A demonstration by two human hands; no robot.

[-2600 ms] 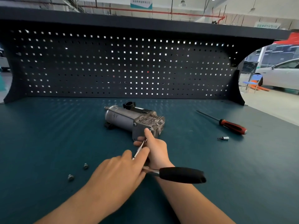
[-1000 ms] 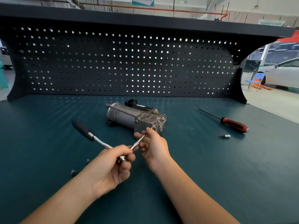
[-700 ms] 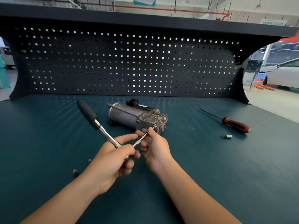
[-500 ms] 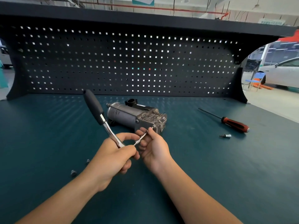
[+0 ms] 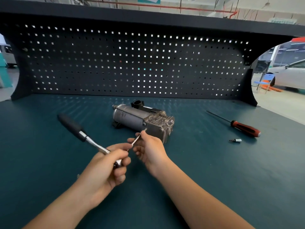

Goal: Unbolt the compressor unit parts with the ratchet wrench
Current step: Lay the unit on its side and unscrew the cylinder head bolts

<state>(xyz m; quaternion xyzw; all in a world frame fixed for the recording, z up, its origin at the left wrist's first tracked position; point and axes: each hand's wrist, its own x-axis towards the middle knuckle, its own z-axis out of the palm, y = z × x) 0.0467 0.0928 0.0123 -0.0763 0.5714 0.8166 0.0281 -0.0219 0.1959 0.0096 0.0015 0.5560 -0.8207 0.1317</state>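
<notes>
One ratchet wrench [image 5: 92, 142] is held above the bench, its long axis slanting from the black grip, which points away and to the left, down to the head buried in the left hand [image 5: 107, 169]. That hand's fingers are curled tightly round the head end. From there an extension bar [image 5: 136, 140] runs the other way, up and to the right, toward the near face of the compressor unit [image 5: 142, 119]. The right hand [image 5: 148, 149] pinches this bar near its tip between thumb and fingertips. I cannot tell from here whether the tip sits on a bolt.

The compressor unit lies on its side in the middle of the teal bench top [image 5: 49, 162], with its round motor end to the far left and its finned block toward the near right. Well off to the right lie a red-handled screwdriver [image 5: 244, 128] and, just beside it, a small bit [image 5: 236, 140]. A dark pegboard [image 5: 115, 63] stands behind.
</notes>
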